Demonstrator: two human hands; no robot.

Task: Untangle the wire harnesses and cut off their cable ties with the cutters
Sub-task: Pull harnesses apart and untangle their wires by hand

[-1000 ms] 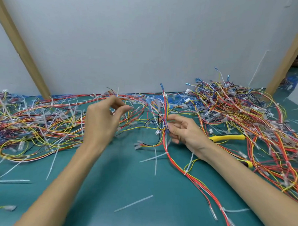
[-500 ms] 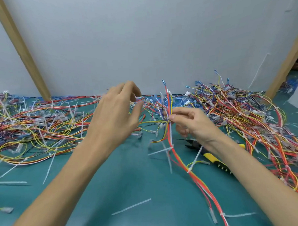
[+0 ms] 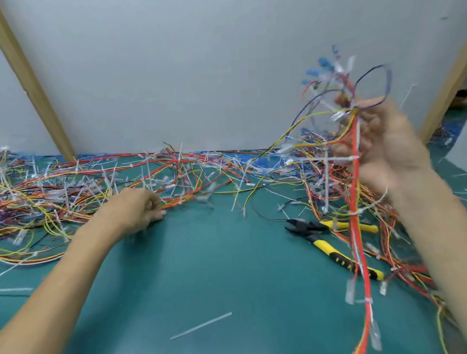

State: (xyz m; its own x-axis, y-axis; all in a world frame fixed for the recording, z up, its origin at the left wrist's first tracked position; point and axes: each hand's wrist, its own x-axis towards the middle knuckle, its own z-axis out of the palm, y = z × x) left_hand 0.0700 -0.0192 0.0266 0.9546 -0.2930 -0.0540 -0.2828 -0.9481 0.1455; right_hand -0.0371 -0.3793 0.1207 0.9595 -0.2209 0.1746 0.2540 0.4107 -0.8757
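Observation:
My right hand (image 3: 383, 146) is raised high at the right and grips a wire harness (image 3: 357, 198) of red, orange and yellow wires with white cable ties; the harness hangs down to the bottom edge, blurred by motion. My left hand (image 3: 137, 207) rests low on the green mat (image 3: 204, 271), fingers curled on wires at the edge of the left wire pile (image 3: 54, 195). The cutters (image 3: 323, 237), black jaws and yellow handles, lie on the mat under the hanging harness, in neither hand.
Tangled wires with cable ties stretch along the grey back wall (image 3: 195, 71) from left to right. A second pile (image 3: 407, 265) lies at the right. Cut tie pieces (image 3: 200, 325) lie loose on the mat. Wooden struts (image 3: 27, 78) lean at both sides.
My right hand has lifted the harness up and to the right, clear of the mat. My left hand has dropped down and left onto the wire pile.

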